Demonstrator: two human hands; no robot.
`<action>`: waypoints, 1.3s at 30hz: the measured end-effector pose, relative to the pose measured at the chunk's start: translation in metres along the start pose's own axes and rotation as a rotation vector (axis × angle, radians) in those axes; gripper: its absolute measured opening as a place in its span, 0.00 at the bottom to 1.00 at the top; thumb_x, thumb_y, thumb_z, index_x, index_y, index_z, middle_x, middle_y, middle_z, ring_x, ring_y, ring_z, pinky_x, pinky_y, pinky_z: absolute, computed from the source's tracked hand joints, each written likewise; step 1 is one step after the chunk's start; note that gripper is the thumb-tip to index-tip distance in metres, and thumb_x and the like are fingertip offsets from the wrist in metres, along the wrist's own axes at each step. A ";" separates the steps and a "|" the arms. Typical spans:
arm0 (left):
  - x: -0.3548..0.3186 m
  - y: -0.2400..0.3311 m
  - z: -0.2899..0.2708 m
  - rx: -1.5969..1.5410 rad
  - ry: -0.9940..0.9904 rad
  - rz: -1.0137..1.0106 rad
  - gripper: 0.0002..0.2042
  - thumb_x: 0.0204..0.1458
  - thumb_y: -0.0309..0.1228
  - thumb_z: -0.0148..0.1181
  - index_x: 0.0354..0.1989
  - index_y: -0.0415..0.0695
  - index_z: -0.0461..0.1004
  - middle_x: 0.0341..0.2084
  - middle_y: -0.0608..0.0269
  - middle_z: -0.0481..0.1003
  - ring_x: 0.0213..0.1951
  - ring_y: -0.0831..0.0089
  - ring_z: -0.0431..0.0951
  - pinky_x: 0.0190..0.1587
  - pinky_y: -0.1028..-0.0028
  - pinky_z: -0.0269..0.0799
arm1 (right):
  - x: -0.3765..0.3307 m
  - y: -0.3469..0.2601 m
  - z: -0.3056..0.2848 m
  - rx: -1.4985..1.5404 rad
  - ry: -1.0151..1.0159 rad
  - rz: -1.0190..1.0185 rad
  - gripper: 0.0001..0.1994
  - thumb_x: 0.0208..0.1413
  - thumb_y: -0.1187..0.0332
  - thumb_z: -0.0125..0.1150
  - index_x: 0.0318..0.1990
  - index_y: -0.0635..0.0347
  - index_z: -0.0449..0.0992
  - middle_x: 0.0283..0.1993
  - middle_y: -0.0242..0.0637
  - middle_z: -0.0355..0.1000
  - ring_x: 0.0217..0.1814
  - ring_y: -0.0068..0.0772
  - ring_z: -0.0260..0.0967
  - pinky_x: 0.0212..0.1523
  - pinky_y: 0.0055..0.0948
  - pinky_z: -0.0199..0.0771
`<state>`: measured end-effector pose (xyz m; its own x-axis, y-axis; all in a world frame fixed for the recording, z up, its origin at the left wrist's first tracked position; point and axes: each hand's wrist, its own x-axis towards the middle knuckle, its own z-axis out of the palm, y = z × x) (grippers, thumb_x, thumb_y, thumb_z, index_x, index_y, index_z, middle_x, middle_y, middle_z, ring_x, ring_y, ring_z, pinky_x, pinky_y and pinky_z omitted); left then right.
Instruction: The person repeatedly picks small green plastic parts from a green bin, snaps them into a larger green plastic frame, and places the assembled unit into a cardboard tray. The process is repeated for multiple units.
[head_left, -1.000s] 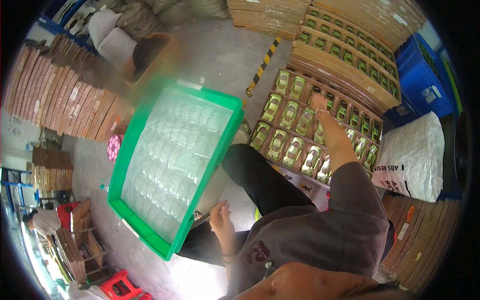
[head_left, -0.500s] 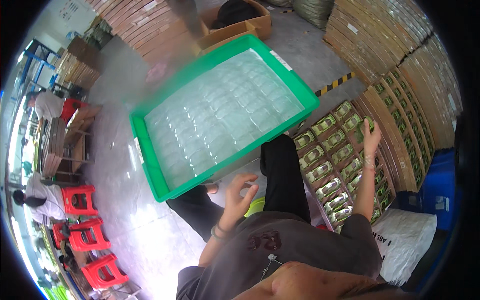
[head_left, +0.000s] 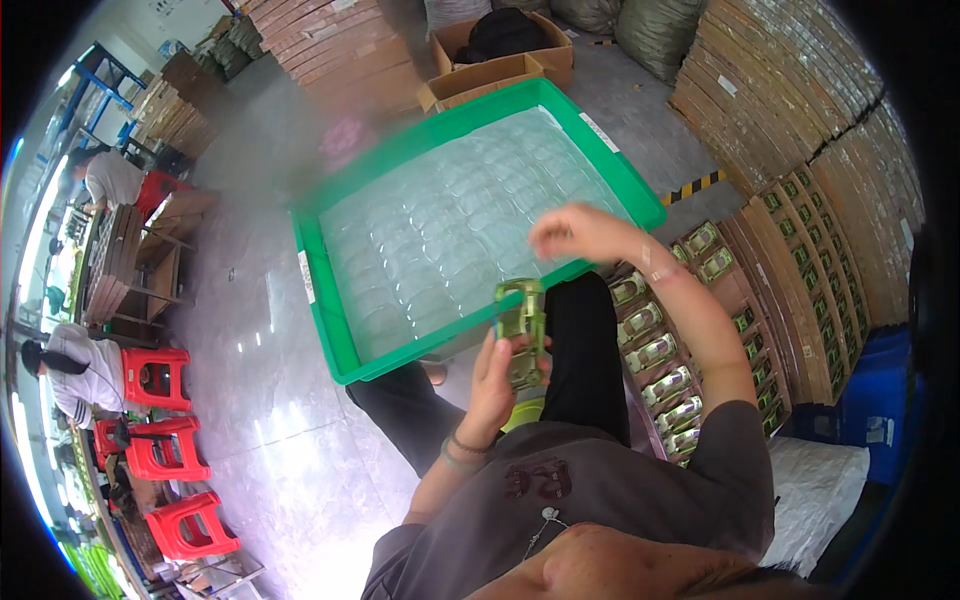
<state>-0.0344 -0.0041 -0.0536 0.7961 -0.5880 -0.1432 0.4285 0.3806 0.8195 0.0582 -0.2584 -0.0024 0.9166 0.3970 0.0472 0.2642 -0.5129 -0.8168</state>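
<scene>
My left hand (head_left: 490, 395) is closed around a translucent green toy car body (head_left: 522, 322), held upright over the near edge of a green tray (head_left: 402, 362). Beyond it, my right hand (head_left: 585, 233) hovers above the tray's right part. Its fingers are curled in and slightly blurred; whatever they hold, if anything, is hidden. A clear plastic sheet of moulded pockets (head_left: 440, 230) fills the tray. To my right, rows of similar green car bodies (head_left: 655, 352) sit in a brown cardboard tray (head_left: 735, 292), partly covered by my right forearm.
Stacked cardboard trays (head_left: 800, 80) rise at the far right, above a blue bin (head_left: 880, 375) and a white sack (head_left: 815, 490). An open carton (head_left: 490, 85) stands behind the green tray. Red stools (head_left: 168, 447) and two seated people (head_left: 90, 365) are at the left.
My right hand has moved left from the cardboard tray to above the green tray. A green toy car body is now in my left hand, which was empty before. The view has shifted slightly.
</scene>
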 end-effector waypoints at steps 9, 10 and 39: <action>-0.012 0.009 -0.024 -0.065 0.191 0.051 0.25 0.63 0.49 0.41 0.54 0.36 0.61 0.45 0.46 0.72 0.35 0.64 0.77 0.33 0.65 0.77 | 0.061 0.060 0.020 -0.945 0.112 0.420 0.23 0.45 0.54 0.70 0.42 0.62 0.74 0.42 0.51 0.73 0.43 0.49 0.74 0.41 0.40 0.77; -0.013 0.010 -0.025 -0.071 0.193 0.059 0.25 0.63 0.49 0.41 0.54 0.36 0.61 0.44 0.46 0.72 0.35 0.64 0.77 0.33 0.65 0.77 | 0.063 0.060 0.020 -0.955 0.097 0.395 0.21 0.45 0.56 0.70 0.40 0.62 0.75 0.41 0.50 0.74 0.42 0.49 0.75 0.40 0.39 0.77; 0.011 0.014 0.021 0.123 0.133 0.087 0.32 0.63 0.57 0.23 0.58 0.41 0.59 0.42 0.52 0.71 0.40 0.63 0.79 0.35 0.67 0.80 | -0.045 -0.094 0.067 -0.745 0.721 -0.488 0.14 0.36 0.75 0.64 0.36 0.63 0.76 0.30 0.34 0.70 0.39 0.34 0.69 0.34 0.29 0.74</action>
<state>-0.0283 -0.0202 -0.0325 0.8808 -0.4540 -0.1345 0.3069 0.3310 0.8923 -0.0278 -0.1769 0.0340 0.5624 0.2721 0.7809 0.5310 -0.8427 -0.0888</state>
